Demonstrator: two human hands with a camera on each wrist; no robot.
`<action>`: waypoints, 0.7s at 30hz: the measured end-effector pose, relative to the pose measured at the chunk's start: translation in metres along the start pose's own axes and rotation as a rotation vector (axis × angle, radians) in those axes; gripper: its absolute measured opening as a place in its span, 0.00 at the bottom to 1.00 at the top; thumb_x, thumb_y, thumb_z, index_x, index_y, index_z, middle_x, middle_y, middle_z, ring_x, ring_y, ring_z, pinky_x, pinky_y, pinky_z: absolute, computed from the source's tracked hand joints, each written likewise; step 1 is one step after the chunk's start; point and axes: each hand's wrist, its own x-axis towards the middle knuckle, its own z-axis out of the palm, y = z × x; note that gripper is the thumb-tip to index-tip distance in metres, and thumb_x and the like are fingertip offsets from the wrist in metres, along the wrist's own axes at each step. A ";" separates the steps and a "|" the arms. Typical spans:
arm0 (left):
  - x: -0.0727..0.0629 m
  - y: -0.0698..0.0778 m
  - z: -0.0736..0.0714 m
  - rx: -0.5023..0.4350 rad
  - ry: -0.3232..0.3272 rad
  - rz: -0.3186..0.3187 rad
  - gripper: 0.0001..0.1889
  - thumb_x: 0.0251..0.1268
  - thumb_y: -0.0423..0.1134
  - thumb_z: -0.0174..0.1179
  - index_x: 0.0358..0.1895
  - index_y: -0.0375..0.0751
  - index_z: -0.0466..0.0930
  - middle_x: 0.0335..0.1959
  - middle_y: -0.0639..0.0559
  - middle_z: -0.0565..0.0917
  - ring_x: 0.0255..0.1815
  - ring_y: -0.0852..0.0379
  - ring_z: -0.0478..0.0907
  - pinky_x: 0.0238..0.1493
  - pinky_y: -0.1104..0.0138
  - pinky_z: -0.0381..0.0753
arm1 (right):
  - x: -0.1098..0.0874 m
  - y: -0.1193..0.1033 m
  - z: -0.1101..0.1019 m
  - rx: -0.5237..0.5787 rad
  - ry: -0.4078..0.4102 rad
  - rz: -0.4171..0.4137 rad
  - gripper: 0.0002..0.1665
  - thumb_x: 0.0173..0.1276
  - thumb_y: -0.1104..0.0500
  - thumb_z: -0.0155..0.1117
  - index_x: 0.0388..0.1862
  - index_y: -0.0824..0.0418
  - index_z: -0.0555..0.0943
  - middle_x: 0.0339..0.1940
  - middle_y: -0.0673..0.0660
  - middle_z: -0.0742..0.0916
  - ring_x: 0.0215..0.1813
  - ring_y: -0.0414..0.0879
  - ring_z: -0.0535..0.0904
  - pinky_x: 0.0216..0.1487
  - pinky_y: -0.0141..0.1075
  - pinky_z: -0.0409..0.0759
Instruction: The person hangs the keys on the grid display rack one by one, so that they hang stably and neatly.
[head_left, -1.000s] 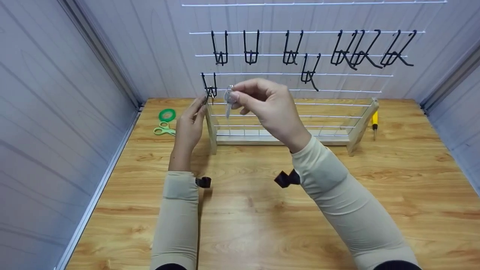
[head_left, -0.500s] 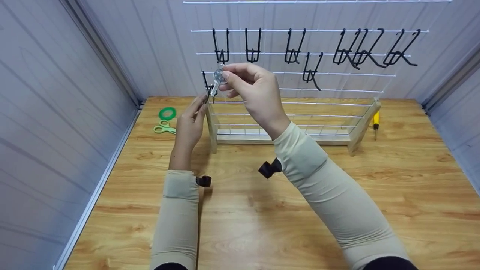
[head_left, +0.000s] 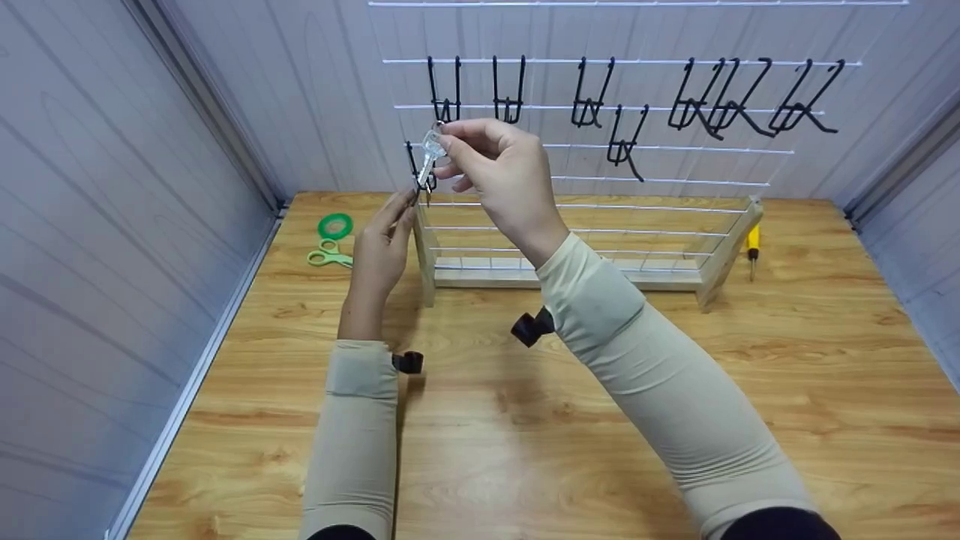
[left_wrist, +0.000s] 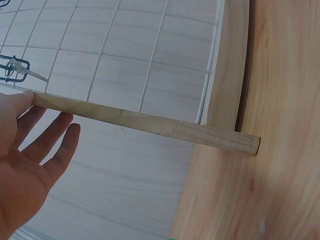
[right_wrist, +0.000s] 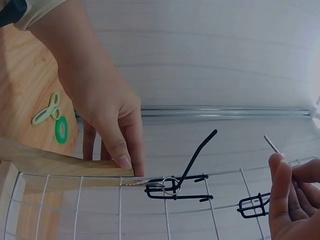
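Note:
My right hand (head_left: 517,176) pinches a silver key (head_left: 431,154) between thumb and fingers, blade pointing down, with a small ring at its top. That key is in front of the lower left end of a white wire rack, near a black hook (right_wrist: 197,152). On this hook another key (right_wrist: 142,184) hangs by its ring. My left hand (head_left: 381,251) grips the top end of the rack's left wooden post (left_wrist: 150,122), thumb on one side and fingers on the other. In the right wrist view the held key (right_wrist: 271,143) shows only its blade above the fingers.
Several other black hooks (head_left: 626,146) hang higher on the grid and to the right. Left of the rack, a green tape roll (head_left: 335,226) and green scissors (head_left: 328,256) lie on the wooden table (head_left: 480,450). A yellow-handled screwdriver (head_left: 753,240) lies at right.
My right hand has moved left and upward with the key, towards the lower left hook. The left hand keeps its place on the post. The head view has shifted slightly.

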 end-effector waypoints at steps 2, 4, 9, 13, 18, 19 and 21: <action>0.000 0.000 0.000 0.004 0.003 0.001 0.22 0.87 0.44 0.53 0.76 0.46 0.77 0.78 0.45 0.78 0.76 0.45 0.79 0.71 0.50 0.87 | 0.000 0.002 -0.001 -0.016 -0.003 0.003 0.10 0.78 0.61 0.70 0.53 0.63 0.90 0.47 0.58 0.94 0.38 0.45 0.92 0.40 0.36 0.93; 0.000 0.000 0.000 0.004 0.003 0.000 0.22 0.87 0.44 0.53 0.76 0.45 0.77 0.78 0.46 0.78 0.76 0.45 0.79 0.71 0.51 0.87 | 0.001 0.003 -0.002 -0.033 -0.005 0.006 0.10 0.78 0.60 0.70 0.53 0.62 0.90 0.47 0.58 0.94 0.38 0.46 0.93 0.39 0.36 0.93; 0.000 0.001 -0.001 0.011 0.007 -0.004 0.22 0.87 0.44 0.53 0.76 0.44 0.77 0.78 0.46 0.77 0.75 0.44 0.79 0.71 0.51 0.87 | 0.003 0.003 -0.004 -0.044 -0.014 0.043 0.10 0.77 0.60 0.71 0.53 0.62 0.90 0.48 0.58 0.94 0.38 0.46 0.92 0.39 0.34 0.93; 0.000 0.001 -0.001 0.006 0.007 0.003 0.22 0.87 0.43 0.53 0.76 0.43 0.77 0.78 0.44 0.77 0.75 0.44 0.79 0.71 0.50 0.87 | 0.004 0.005 -0.005 -0.056 -0.011 0.063 0.11 0.77 0.60 0.71 0.54 0.62 0.89 0.48 0.58 0.94 0.39 0.45 0.92 0.40 0.33 0.92; -0.001 0.001 -0.001 0.010 0.004 0.007 0.22 0.87 0.43 0.53 0.76 0.45 0.77 0.78 0.45 0.77 0.75 0.46 0.79 0.71 0.52 0.87 | 0.004 0.011 -0.010 -0.048 -0.005 0.078 0.12 0.76 0.62 0.72 0.55 0.63 0.87 0.50 0.61 0.92 0.44 0.49 0.91 0.43 0.34 0.93; -0.001 0.001 -0.001 0.009 0.003 0.006 0.22 0.87 0.43 0.53 0.76 0.45 0.77 0.78 0.46 0.77 0.75 0.46 0.79 0.71 0.52 0.87 | 0.004 0.013 -0.011 -0.042 -0.008 0.082 0.13 0.76 0.62 0.72 0.56 0.63 0.87 0.51 0.61 0.92 0.46 0.50 0.91 0.44 0.35 0.93; -0.001 0.000 -0.001 0.010 0.002 0.006 0.22 0.87 0.43 0.53 0.76 0.45 0.77 0.78 0.46 0.77 0.75 0.46 0.80 0.70 0.53 0.88 | 0.003 0.016 -0.015 -0.039 -0.017 0.090 0.14 0.75 0.62 0.72 0.57 0.63 0.86 0.54 0.61 0.91 0.50 0.50 0.90 0.48 0.35 0.93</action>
